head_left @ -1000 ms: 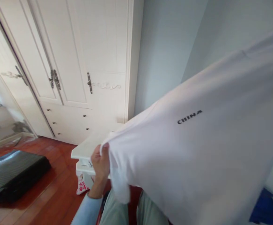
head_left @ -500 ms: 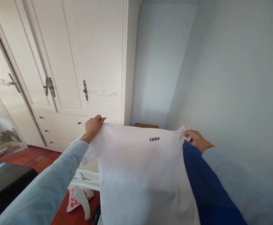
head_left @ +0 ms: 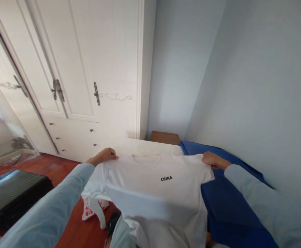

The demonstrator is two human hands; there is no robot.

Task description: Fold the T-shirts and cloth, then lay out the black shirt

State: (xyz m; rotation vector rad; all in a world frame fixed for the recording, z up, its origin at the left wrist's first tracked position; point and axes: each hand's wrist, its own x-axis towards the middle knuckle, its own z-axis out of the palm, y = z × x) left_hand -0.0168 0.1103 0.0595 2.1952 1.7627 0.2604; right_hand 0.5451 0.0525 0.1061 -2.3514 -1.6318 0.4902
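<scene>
The person holds a white T-shirt (head_left: 155, 196) spread out, chest print up, with its collar toward twelve o'clock over the white table (head_left: 140, 146). The left hand (head_left: 104, 155) is curled shut and pinches the shirt's shoulder at ten o'clock. The right hand (head_left: 212, 159), fingers closed, grips the other shoulder at two o'clock. The hem hangs off toward six o'clock, near the person. A blue cloth (head_left: 225, 206) lies at three o'clock, touching the shirt's sleeve. A white wardrobe (head_left: 88, 69) stands at eleven o'clock, and a black suitcase (head_left: 13, 193) lies on the wooden floor at nine o'clock.
</scene>
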